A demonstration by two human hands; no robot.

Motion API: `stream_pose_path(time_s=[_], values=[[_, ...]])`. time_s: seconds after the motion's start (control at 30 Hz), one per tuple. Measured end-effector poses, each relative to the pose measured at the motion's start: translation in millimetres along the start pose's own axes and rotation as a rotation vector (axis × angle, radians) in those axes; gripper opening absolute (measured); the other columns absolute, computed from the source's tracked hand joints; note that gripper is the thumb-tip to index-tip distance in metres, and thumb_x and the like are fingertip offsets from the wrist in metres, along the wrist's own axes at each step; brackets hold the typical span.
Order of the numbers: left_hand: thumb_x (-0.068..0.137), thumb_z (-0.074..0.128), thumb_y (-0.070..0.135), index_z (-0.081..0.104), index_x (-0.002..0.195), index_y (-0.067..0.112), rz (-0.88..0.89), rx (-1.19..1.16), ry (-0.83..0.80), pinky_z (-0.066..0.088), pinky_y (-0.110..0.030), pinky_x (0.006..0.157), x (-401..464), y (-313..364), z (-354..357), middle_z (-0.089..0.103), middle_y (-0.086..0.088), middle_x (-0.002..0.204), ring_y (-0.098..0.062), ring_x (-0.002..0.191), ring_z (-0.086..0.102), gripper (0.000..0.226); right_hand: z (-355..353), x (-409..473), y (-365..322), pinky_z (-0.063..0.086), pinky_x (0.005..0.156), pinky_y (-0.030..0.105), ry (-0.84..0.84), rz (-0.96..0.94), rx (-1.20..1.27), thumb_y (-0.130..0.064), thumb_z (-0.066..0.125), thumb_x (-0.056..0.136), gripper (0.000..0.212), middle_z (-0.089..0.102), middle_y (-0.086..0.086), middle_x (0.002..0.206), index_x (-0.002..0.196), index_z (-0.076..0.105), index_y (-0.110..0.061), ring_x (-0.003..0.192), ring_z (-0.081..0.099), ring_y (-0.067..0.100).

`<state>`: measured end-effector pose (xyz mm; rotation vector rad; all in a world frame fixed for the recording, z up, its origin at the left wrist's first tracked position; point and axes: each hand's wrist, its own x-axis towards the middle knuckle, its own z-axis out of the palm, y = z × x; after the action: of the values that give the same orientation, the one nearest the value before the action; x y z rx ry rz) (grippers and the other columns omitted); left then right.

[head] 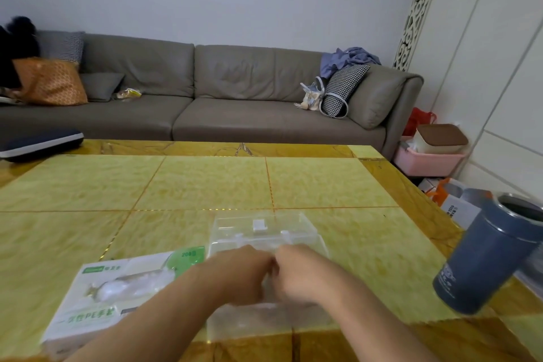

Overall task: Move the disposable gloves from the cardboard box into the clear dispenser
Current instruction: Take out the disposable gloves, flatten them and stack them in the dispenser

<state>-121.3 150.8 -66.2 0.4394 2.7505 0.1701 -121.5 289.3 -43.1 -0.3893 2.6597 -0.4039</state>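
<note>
My left hand (244,273) and right hand (299,272) meet, fingers curled, over the clear dispenser (266,244) on the desk (205,182); whether they grip gloves I cannot tell. The cardboard box (97,300) lies just left, gloves (123,288) showing inside.

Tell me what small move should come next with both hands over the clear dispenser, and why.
Probably press the gloves down into the clear dispenser: the left hand and right hand meet, fingers curled, over its open body, lid raised behind. What they hold is blurred.
</note>
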Motion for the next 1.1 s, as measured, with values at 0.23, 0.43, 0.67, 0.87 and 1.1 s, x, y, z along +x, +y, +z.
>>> stream_pose_path(time_s=[0.23, 0.43, 0.67, 0.87, 1.1], values=[[0.089, 0.071, 0.026, 0.039, 0.138, 0.039, -0.052, 0.028, -0.176, 0.059, -0.040, 0.079, -4, -10, -8, 0.061, 0.007, 0.098, -0.023, 0.090, 0.066, 0.060, -2, 4, -6, 0.056, 0.075, 0.033, -0.168, 0.121, -0.095, -0.024, 0.060, 0.087, 0.010, 0.068, 0.002, 0.096, 0.095, 0.067, -0.024, 0.090, 0.069, 0.023], [0.089, 0.074, 0.023, 0.031, 0.148, 0.032, -0.005, 0.215, -0.159, 0.048, -0.038, 0.072, -15, -5, -14, 0.062, -0.002, 0.106, -0.027, 0.089, 0.057, 0.073, -6, 5, -12, 0.052, 0.101, 0.042, -0.243, 0.129, -0.186, -0.020, 0.056, 0.094, 0.043, 0.051, 0.011, 0.148, 0.137, 0.058, -0.024, 0.141, 0.046, 0.028], [0.099, 0.052, 0.008, 0.065, 0.128, 0.034, 0.098, -0.326, 0.210, 0.057, -0.025, 0.088, -56, -20, -26, 0.073, 0.017, 0.105, 0.003, 0.094, 0.066, 0.041, 3, -2, -14, 0.057, 0.094, 0.036, -0.039, 0.165, -0.149, -0.009, 0.047, 0.095, 0.052, 0.061, 0.006, 0.137, 0.145, 0.055, -0.019, 0.110, 0.067, 0.023], [0.099, 0.061, 0.020, 0.068, 0.100, 0.037, -0.219, -0.461, 0.708, 0.057, -0.021, 0.070, -118, -85, -8, 0.068, 0.020, 0.090, 0.003, 0.080, 0.064, 0.018, 0, -19, -31, 0.059, 0.079, 0.038, 0.337, 0.076, -0.135, -0.008, 0.044, 0.088, 0.028, 0.064, -0.001, 0.096, 0.099, 0.064, -0.024, 0.086, 0.066, 0.022], [0.089, 0.073, 0.047, 0.070, 0.087, 0.038, -0.448, -0.292, 0.523, 0.053, -0.022, 0.065, -146, -124, 14, 0.063, 0.019, 0.086, 0.001, 0.076, 0.060, 0.010, 26, -31, -84, 0.047, 0.107, 0.029, 0.518, -0.369, -0.092, -0.002, 0.051, 0.094, 0.049, 0.051, -0.013, 0.128, 0.137, 0.052, -0.026, 0.119, 0.047, 0.009]])
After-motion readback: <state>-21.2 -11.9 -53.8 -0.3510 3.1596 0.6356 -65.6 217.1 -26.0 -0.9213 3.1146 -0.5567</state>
